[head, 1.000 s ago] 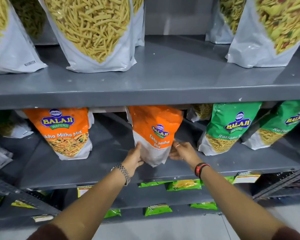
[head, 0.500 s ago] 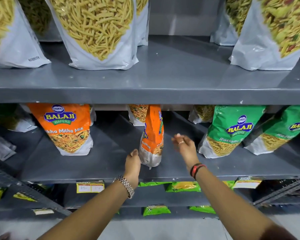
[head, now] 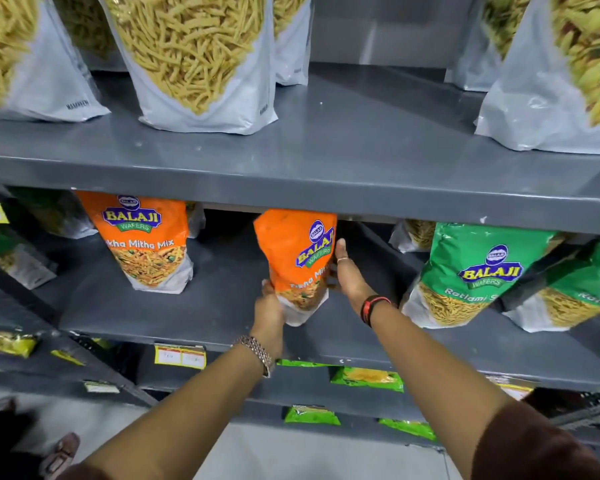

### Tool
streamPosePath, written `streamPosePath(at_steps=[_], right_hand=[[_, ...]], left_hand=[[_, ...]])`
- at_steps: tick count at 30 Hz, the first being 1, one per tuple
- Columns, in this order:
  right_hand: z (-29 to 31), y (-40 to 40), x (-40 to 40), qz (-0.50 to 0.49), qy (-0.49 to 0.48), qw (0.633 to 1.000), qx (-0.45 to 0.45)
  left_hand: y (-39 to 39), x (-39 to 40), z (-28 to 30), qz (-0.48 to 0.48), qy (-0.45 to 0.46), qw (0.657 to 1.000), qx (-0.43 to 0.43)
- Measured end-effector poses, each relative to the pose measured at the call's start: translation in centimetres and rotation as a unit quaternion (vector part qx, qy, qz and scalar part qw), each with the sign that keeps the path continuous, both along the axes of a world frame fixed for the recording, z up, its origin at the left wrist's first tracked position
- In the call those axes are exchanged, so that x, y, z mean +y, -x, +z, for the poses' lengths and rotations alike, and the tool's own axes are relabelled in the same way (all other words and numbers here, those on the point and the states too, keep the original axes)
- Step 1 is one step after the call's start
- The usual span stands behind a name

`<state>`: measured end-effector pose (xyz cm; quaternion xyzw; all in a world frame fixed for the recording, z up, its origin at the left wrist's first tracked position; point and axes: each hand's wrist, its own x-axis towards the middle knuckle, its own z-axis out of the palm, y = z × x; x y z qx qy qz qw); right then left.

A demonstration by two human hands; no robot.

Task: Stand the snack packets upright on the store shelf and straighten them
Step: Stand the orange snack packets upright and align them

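An orange Balaji snack packet (head: 293, 258) stands on the grey middle shelf (head: 194, 317), front turned slightly right. My left hand (head: 270, 311) grips its white bottom left corner. My right hand (head: 349, 275) lies flat against its right side, fingers up. A second orange packet (head: 146, 240) stands upright to the left. Two green Balaji packets (head: 471, 271) (head: 582, 289) lean to the right of my hands.
Large clear-fronted packets (head: 194, 57) of yellow sticks and mix stand on the upper shelf (head: 326, 181). Small green packets (head: 366, 377) lie on lower shelves. A price tag (head: 180, 356) hangs on the middle shelf edge. More packets sit at the far left. Sandalled feet (head: 58, 455) show on the floor.
The orange packet was edge-on half a second ago; it has turned to show its front again. My right hand moved from open air onto its right side, my left onto its base.
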<state>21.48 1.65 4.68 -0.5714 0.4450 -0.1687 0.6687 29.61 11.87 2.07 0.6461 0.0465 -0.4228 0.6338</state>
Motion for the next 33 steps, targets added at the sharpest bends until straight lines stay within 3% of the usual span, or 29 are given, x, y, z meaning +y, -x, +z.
streamPosePath(at_steps=[9, 14, 20, 22, 25, 27, 30, 33], right_hand=[[-3.5, 1.5, 0.8, -0.074, 0.015, 0.997, -0.013], [-6.2, 1.4, 2.7, -0.198, -0.056, 0.978, 0.017], [-7.8, -5.3, 8.7, -0.139, -0.165, 0.976, 0.035], [-7.7, -8.4, 10.5, -0.118, -0.168, 0.979, 0.014], [-7.2, -13.9, 12.2, -0.099, -0.094, 0.991, -0.003], [-6.7, -17.6, 12.9, -0.077, -0.015, 0.997, 0.008], [-5.1, -21.8, 13.0, -0.011, 0.068, 0.997, 0.035], [-4.6, -24.6, 12.4, 0.035, 0.121, 0.99, 0.069]], left_hand=[[-3.5, -1.1, 2.2, -0.091, 0.018, 0.995, -0.026], [-7.5, 1.7, 0.2, -0.16, -0.024, 0.986, -0.039], [-15.9, 8.8, -2.8, -0.159, -0.068, 0.984, -0.049], [-18.8, 10.9, -3.8, -0.135, -0.081, 0.982, -0.1], [-23.2, 13.2, -4.2, -0.064, -0.118, 0.968, -0.211], [-25.8, 13.8, -3.6, -0.053, -0.142, 0.939, -0.307], [-28.7, 13.5, -2.3, -0.148, -0.087, 0.938, -0.3], [-31.6, 12.4, -2.5, -0.279, -0.053, 0.902, -0.325]])
